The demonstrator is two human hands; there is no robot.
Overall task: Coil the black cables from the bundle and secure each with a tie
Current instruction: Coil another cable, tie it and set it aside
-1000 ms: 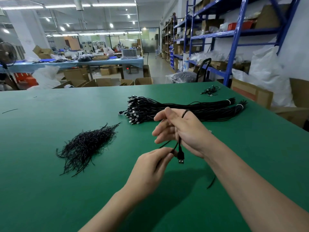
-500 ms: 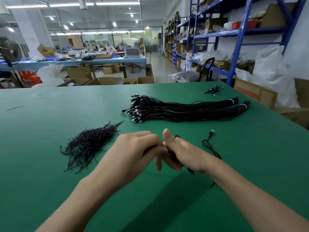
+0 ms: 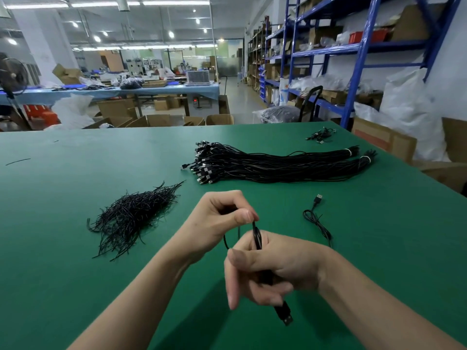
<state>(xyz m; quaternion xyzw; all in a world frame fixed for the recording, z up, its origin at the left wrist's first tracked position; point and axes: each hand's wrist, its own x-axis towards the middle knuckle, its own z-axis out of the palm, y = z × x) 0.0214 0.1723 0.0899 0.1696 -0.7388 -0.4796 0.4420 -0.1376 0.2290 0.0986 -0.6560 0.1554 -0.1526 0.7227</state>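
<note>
One black cable (image 3: 257,237) runs between both hands above the green table (image 3: 75,286). My right hand (image 3: 275,266) grips its folded strands, and a USB plug (image 3: 285,315) sticks out below the fingers. My left hand (image 3: 222,221) pinches the cable's upper end just above the right hand. The cable's other end (image 3: 316,215) trails on the table to the right, ending in a small plug. The large bundle of black cables (image 3: 273,165) lies beyond the hands. A heap of black ties (image 3: 131,213) lies to the left.
A small tangle of cables (image 3: 321,134) lies near the table's far right corner. A loose tie (image 3: 17,161) lies at far left. Cardboard boxes (image 3: 384,142) and blue shelving (image 3: 353,72) stand past the right edge.
My left hand has risen and pulled apart from the right, drawing the cable up. My right hand has dropped nearer to me, with the USB plug now showing beneath it.
</note>
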